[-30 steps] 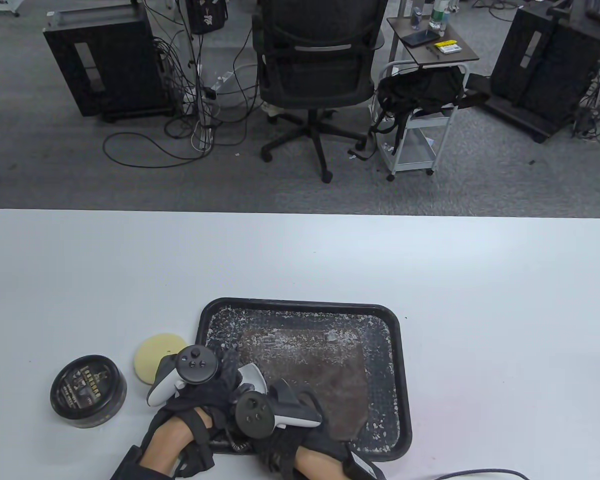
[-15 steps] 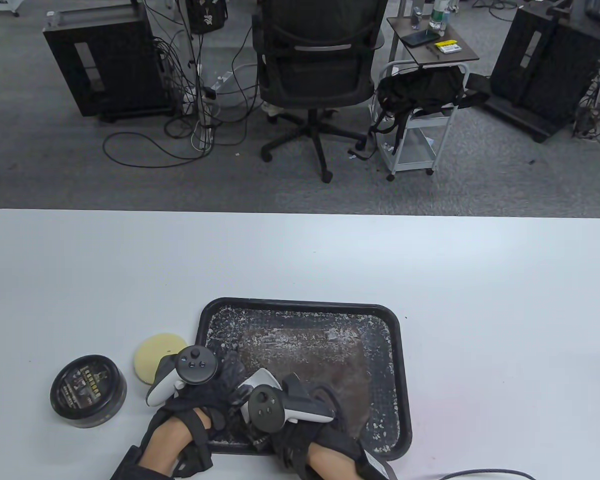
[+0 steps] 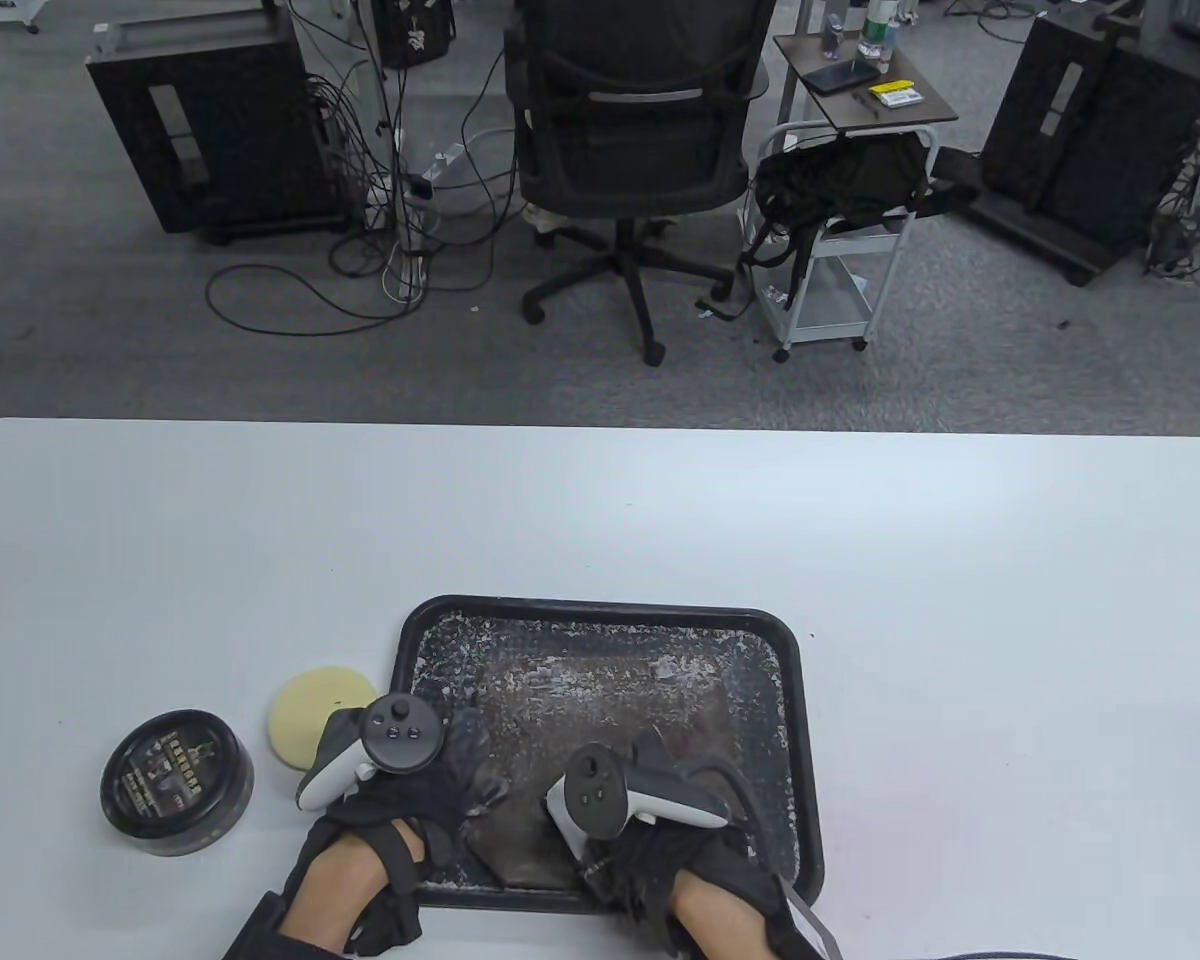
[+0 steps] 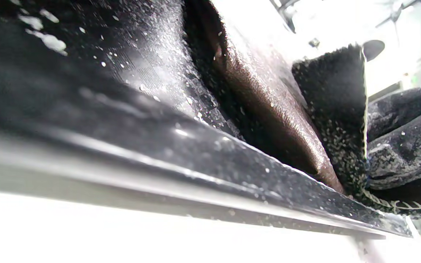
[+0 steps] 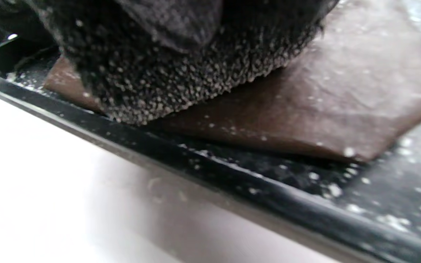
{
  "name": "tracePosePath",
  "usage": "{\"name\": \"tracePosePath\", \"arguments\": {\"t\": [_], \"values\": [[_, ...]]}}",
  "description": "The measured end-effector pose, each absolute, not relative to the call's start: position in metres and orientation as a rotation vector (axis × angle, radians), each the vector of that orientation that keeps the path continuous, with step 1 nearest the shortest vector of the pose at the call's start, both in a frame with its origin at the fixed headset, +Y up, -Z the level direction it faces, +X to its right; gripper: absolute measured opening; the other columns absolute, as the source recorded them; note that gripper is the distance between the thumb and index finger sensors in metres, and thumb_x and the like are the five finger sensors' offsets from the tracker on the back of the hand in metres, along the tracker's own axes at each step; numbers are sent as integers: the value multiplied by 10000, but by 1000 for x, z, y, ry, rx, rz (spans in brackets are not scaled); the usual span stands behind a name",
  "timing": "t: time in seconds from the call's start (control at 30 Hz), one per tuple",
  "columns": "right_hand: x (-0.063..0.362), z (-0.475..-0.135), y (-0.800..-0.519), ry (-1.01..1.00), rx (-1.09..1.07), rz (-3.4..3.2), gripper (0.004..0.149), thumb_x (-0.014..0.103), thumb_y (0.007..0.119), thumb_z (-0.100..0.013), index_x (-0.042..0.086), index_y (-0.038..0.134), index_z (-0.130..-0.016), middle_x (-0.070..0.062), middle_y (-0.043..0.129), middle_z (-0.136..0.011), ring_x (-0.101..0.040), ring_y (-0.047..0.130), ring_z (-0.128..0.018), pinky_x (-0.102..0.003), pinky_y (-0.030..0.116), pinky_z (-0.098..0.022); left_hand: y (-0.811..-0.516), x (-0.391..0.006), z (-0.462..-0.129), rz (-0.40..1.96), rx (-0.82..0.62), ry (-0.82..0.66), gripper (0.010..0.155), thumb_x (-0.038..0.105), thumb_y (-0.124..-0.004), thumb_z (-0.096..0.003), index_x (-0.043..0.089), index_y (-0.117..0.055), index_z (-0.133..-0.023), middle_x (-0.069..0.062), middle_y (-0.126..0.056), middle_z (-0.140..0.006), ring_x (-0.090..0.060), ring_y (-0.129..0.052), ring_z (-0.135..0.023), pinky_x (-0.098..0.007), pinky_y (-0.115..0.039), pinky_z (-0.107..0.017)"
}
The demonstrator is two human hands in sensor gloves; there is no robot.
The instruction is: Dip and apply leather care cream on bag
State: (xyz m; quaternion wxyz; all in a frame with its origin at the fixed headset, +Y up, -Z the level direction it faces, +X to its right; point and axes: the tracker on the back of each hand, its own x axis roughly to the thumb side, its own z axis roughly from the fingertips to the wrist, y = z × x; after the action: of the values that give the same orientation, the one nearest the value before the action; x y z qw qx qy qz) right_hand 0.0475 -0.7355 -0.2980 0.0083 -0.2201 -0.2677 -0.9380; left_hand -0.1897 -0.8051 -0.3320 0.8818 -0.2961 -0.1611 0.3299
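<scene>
A flat brown leather bag (image 3: 560, 715) lies in a black tray (image 3: 600, 606) flecked with white cream. My left hand (image 3: 465, 765) reaches over the tray's left rim, with its fingers resting on the bag's near left corner. My right hand (image 3: 660, 765) is over the bag's near middle, holding a dark fuzzy cloth (image 5: 181, 84) and pressing it on the leather (image 5: 323, 109). The left wrist view shows the cloth (image 4: 334, 109) on the bag (image 4: 269, 109) with gloved fingers (image 4: 404, 146) around it. The round dark cream tin (image 3: 177, 782) stands left of the tray.
A round pale yellow sponge pad (image 3: 310, 705) lies between the tin and the tray, just beyond my left hand. The white table (image 3: 960, 600) stretches far and right of the tray. A cable (image 3: 960, 955) runs along the near edge.
My right hand has slid right across the bag with the cloth, away from my left hand. My left hand has barely moved.
</scene>
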Motion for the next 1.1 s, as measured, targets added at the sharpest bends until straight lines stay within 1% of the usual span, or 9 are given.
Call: {"name": "tracePosePath", "arguments": {"t": [0.13, 0.37, 0.6, 0.77, 0.9, 1.1], "values": [[67, -305, -733, -840, -616, -2953, 411, 103, 744, -386, 301, 988, -652, 64, 858, -875, -227, 724, -924, -588, 546, -703, -805, -190, -332, 685, -619, -338, 870, 656, -502, -421, 188, 19, -939, 45, -218, -1066, -213, -162, -1018, -461, -92, -672], [103, -315, -729, -909, -490, -3044, 399, 92, 763, -362, 304, 1028, -572, 77, 909, -810, -188, 759, -890, -593, 559, -692, -805, -191, -332, 689, -622, -341, 867, 656, -502, -422, 191, 16, -940, 54, -220, -1066, -211, -163, -1019, -458, -94, -671], [128, -319, -727, -931, -365, -3096, 398, 87, 770, -351, 300, 1040, -553, 72, 929, -787, -187, 774, -875, -597, 566, -685, -805, -191, -333, 688, -622, -341, 867, 655, -504, -422, 193, 16, -940, 54, -220, -1065, -210, -162, -1019, -458, -94, -672], [136, -320, -726, -925, -346, -3098, 385, 80, 774, -336, 294, 1050, -497, 65, 963, -742, -189, 810, -846, -601, 579, -681, -805, -191, -332, 666, -615, -343, 856, 646, -509, -425, 205, 11, -943, 55, -216, -1066, -210, -162, -1019, -460, -97, -675], [141, -321, -725, -921, -307, -3108, 382, 78, 773, -334, 294, 1048, -488, 62, 968, -733, -191, 816, -841, -601, 581, -679, -805, -191, -333, 663, -614, -345, 845, 643, -512, -425, 217, -6, -951, 57, -222, -1066, -211, -166, -1019, -461, -101, -676], [152, -322, -726, -902, -191, -3086, 378, 77, 771, -334, 292, 1047, -478, 49, 974, -725, -215, 833, -841, -603, 590, -673, -805, -191, -332, 668, -615, -345, 836, 640, -514, -427, 224, -18, -956, 57, -224, -1067, -211, -167, -1020, -460, -101, -676]]}}
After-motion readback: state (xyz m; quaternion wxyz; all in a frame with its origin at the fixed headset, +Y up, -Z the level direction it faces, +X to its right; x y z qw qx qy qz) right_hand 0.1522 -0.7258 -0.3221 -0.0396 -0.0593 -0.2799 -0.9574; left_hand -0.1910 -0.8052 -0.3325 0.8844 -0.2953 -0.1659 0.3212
